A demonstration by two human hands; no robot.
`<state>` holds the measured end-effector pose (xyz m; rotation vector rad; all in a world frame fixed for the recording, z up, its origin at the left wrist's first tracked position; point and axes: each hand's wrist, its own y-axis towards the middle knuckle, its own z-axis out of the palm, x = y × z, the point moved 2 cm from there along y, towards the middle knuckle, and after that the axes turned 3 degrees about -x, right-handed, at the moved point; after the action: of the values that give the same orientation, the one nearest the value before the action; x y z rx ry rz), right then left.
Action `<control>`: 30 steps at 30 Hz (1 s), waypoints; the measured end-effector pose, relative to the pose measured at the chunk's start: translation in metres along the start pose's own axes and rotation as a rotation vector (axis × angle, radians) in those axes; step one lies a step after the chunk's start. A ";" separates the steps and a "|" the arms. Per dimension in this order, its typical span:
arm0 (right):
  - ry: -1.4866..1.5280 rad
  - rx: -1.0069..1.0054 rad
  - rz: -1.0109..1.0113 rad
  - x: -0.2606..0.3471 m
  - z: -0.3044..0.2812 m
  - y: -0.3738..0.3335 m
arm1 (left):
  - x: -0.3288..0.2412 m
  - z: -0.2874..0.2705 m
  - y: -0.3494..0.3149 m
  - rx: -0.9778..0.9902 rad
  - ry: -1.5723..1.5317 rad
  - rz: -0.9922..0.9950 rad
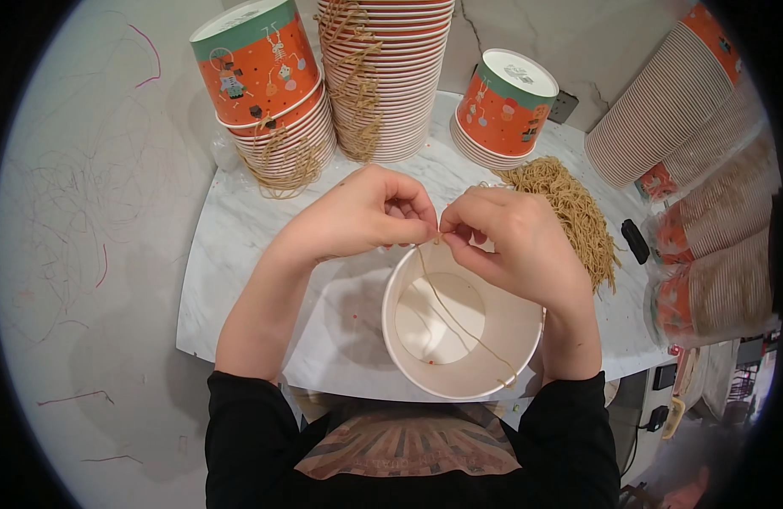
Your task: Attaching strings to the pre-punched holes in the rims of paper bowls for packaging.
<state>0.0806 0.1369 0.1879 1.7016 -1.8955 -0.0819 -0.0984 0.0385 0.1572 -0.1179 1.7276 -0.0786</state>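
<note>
My left hand point(357, 216) and my right hand point(523, 237) meet above the far rim of a white-lined paper bucket point(512, 321). With thumb and fingertips, both pinch the end of a thin tan cord point(459, 326) at the rim. From there the cord runs slackly across the bucket's mouth to the near right rim, where its other end seems to be fastened. The bucket stands upright on the marbled table point(239, 263), with its inside showing. Beyond my right hand lies a heap of loose tan cords point(570, 212).
Upside-down orange-and-green buckets stand in a left stack point(256, 76) and a tall middle stack point(404, 85), with cords hanging on them. A shorter stack point(506, 106) is right of these. Plastic-wrapped bucket stacks point(722, 293) and a small black object point(635, 242) are at the right.
</note>
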 end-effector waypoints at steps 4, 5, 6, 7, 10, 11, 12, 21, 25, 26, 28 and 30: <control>-0.022 -0.006 -0.026 0.002 0.002 0.001 | 0.012 0.003 0.005 -0.037 -0.011 0.090; -0.021 -0.006 -0.027 0.002 0.002 0.002 | 0.012 0.004 0.006 -0.049 -0.018 0.130; -0.017 -0.002 -0.017 0.002 0.002 0.002 | 0.012 0.006 0.007 -0.047 -0.018 0.130; -0.012 0.003 -0.007 0.002 0.002 0.002 | 0.012 0.007 0.008 -0.084 0.021 0.160; 0.002 -0.004 0.021 -0.001 0.003 0.001 | 0.011 0.011 0.008 -0.133 0.010 0.149; 0.001 -0.004 0.021 -0.002 0.003 0.001 | 0.011 0.011 0.007 -0.144 -0.040 0.106; -0.013 -0.015 0.019 -0.004 0.003 0.001 | 0.009 0.012 0.007 -0.143 -0.041 0.107; -0.016 0.000 0.015 -0.007 0.000 0.002 | 0.013 0.018 0.013 -0.244 -0.134 0.080; -0.012 -0.004 0.018 -0.007 0.000 0.002 | 0.012 0.020 0.016 -0.251 -0.226 0.027; -0.013 -0.004 0.018 -0.007 0.000 0.002 | 0.013 0.021 0.017 -0.258 -0.240 0.025; -0.030 -0.034 0.015 -0.008 0.000 0.002 | 0.015 0.022 0.019 -0.259 -0.239 0.045; -0.041 -0.034 0.013 -0.009 0.001 0.002 | 0.018 0.022 0.019 -0.266 -0.236 0.063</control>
<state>0.0783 0.1456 0.1845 1.6771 -1.9234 -0.1441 -0.0805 0.0558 0.1335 -0.2582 1.4974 0.2054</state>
